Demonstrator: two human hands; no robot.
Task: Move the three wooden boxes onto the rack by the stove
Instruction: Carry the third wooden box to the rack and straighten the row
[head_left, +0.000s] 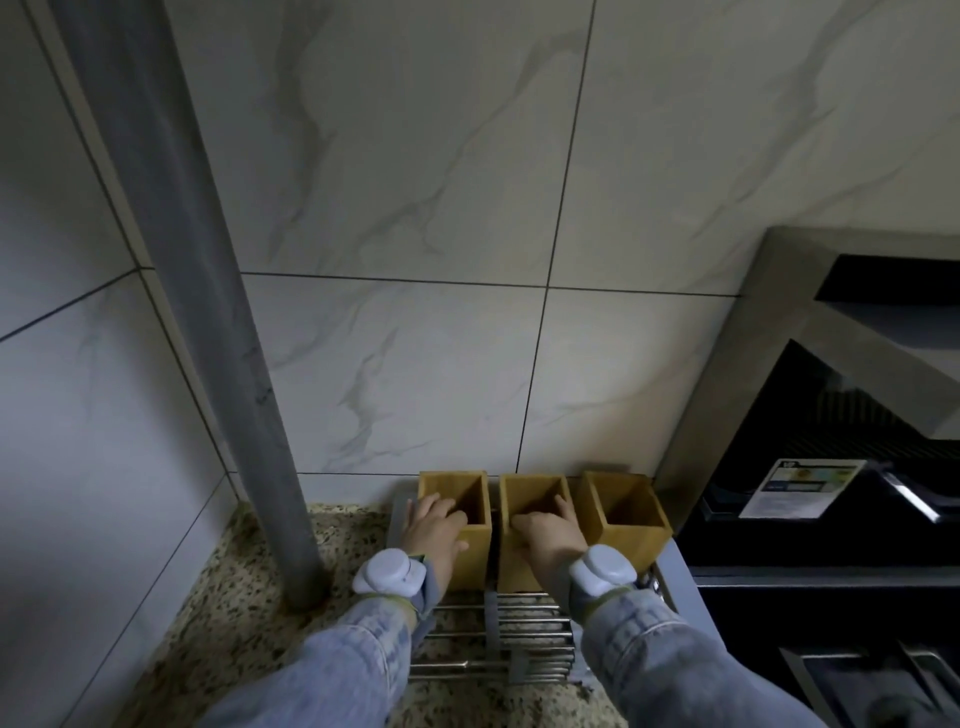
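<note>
Three open-topped wooden boxes stand in a row on the metal rack (530, 631) against the tiled wall. My left hand (434, 530) grips the near left rim of the left box (475, 551), fingers reaching inside it. My right hand (545, 532) holds the front rim of the middle box (530, 491), with fingers curled over its edge. The right box (626, 514) stands untouched, tilted slightly outward, beside the stove. Both wrists wear grey bands over denim sleeves.
A grey vertical pipe (218, 338) rises from the speckled stone counter (228, 623) left of the rack. The black stove (831, 493) with a paper label (802, 488) sits right of the rack. Marble-look wall tiles stand directly behind the boxes.
</note>
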